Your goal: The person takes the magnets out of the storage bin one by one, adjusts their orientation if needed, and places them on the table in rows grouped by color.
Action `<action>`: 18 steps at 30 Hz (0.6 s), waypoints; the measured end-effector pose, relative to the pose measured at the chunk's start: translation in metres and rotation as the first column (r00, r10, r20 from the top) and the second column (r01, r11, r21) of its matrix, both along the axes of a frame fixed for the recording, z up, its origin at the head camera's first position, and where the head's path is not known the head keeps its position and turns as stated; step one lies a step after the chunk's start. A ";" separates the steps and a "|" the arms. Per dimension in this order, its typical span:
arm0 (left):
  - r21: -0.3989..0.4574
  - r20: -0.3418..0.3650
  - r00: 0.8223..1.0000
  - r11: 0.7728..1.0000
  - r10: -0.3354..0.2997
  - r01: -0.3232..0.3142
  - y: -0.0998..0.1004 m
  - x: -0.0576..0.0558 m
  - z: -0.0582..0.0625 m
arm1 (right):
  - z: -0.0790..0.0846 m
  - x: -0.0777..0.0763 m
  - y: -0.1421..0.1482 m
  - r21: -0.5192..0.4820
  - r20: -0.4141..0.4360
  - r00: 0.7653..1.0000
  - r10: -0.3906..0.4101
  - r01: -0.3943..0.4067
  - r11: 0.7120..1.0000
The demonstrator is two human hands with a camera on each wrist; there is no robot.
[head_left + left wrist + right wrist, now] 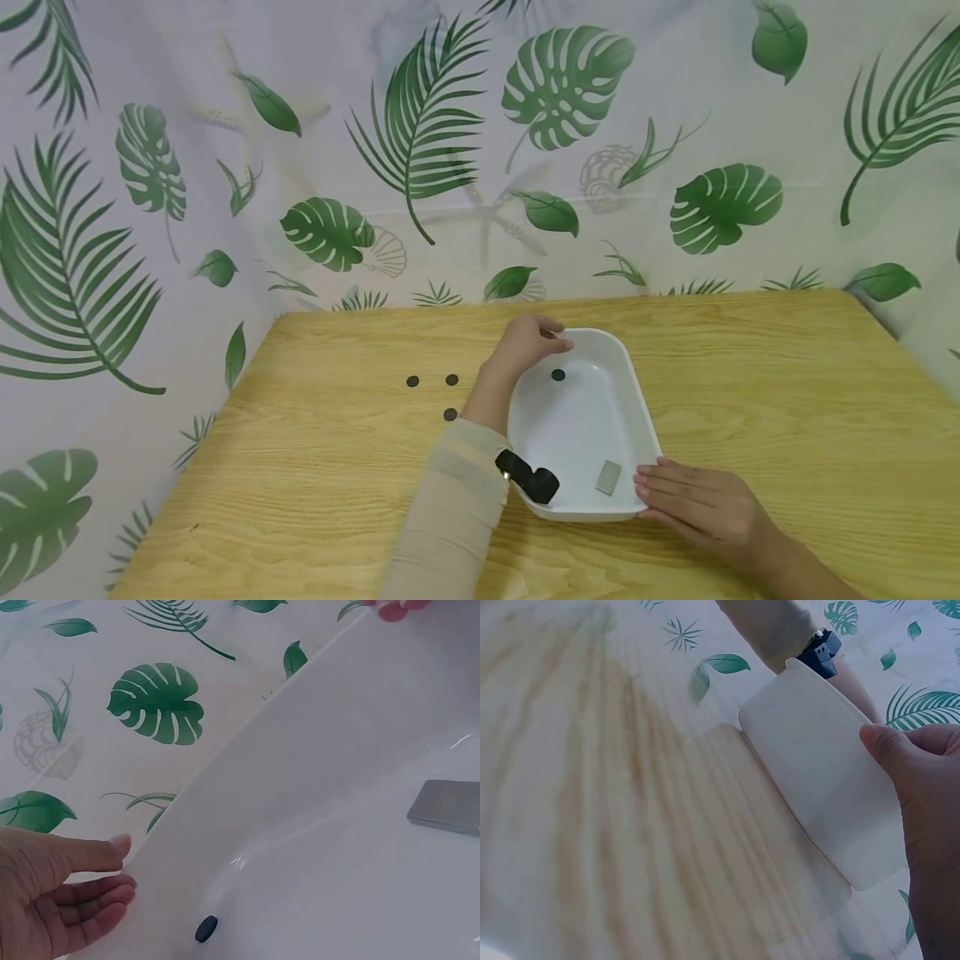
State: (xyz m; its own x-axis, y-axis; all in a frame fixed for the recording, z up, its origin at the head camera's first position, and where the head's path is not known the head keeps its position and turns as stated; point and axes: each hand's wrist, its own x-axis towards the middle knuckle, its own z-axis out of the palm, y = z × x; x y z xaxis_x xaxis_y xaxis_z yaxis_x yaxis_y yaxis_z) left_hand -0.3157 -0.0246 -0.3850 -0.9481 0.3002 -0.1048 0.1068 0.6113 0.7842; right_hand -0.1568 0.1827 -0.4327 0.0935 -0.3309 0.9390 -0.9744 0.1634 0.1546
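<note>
A white rectangular tray with deep walls stands on the table. My left hand pinches the rim at its far left corner, between thumb and fingers. At the near right corner, my right hand grips the wall; the thumb shows outside it in the right wrist view, and the fingers reach over the rim. Inside the tray lie a small black disc, near the far end, and a flat grey rectangular block, near the front. The left forearm covers part of the tray's left wall.
Several small black discs lie on the wooden table left of the tray, among them one disc farthest left and another disc close to the left forearm. A leaf-patterned cloth hangs behind the table.
</note>
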 end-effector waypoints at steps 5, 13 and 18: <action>0.001 0.037 0.998 0.999 0.052 -0.053 0.006 0.000 -0.005 | 0.000 0.000 0.000 -0.002 -0.005 1.000 -0.002 0.002 1.000; -0.167 0.064 0.997 0.986 0.032 -0.021 0.010 -0.001 -0.010 | 0.001 0.000 0.000 -0.001 0.006 1.000 0.005 -0.005 1.000; -0.367 0.003 0.998 0.928 -0.067 0.064 0.011 -0.001 -0.013 | 0.006 0.000 -0.001 -0.007 0.006 1.000 0.013 -0.013 1.000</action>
State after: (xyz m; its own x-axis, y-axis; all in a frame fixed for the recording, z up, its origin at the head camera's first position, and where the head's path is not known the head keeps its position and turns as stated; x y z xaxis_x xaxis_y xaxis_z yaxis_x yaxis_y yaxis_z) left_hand -0.3162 -0.0140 -0.3983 -0.9291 0.3041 -0.2102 0.1629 0.8473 0.5056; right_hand -0.1567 0.1818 -0.4270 0.0923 -0.3234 0.9417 -0.9772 0.1522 0.1481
